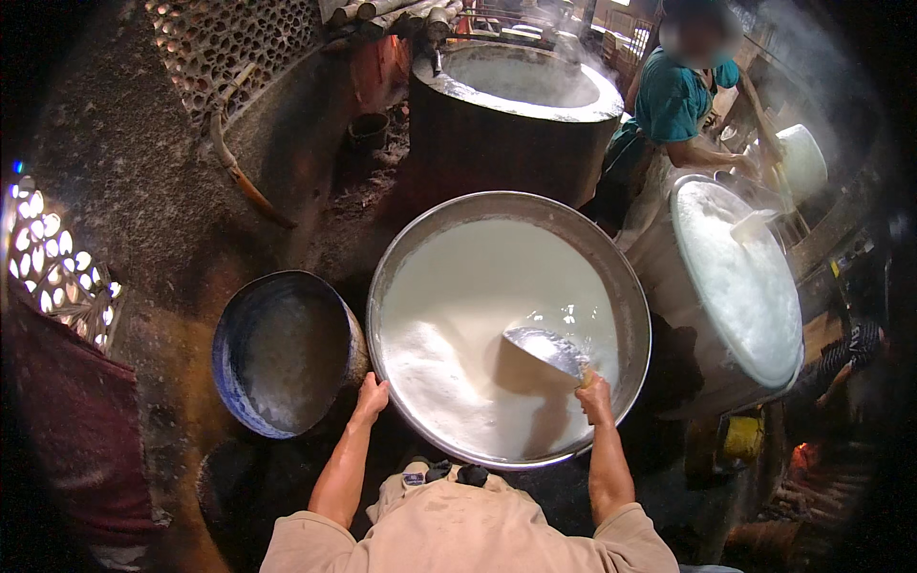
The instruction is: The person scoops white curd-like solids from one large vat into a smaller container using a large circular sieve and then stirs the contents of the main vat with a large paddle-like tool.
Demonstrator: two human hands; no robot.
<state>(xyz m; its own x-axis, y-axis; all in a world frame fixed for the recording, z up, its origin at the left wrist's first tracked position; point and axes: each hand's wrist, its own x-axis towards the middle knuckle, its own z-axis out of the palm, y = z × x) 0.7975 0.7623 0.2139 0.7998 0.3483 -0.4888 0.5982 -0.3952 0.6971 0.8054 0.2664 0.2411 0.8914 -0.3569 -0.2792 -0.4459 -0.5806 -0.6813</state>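
Observation:
A wide round metal basin [638,315] in front of me holds milky white liquid, with pale foam at its left side. My left hand [373,394] is closed on the basin's left rim, beside a blue-rimmed drum. In my right hand [594,399] is the short handle of a large metal scoop [546,348]. The fingers wrap round that handle. The scoop's bowl is tilted over the right part of the liquid and casts a shadow there; whether its edge touches the liquid I cannot tell.
The blue-rimmed drum [232,382] stands left of the basin. A large vat [735,286] of frothy white liquid is at the right. Behind rises a steaming round stove-like tank [506,134]. A person in a teal shirt [673,100] works at the back right, near a white bucket [802,164].

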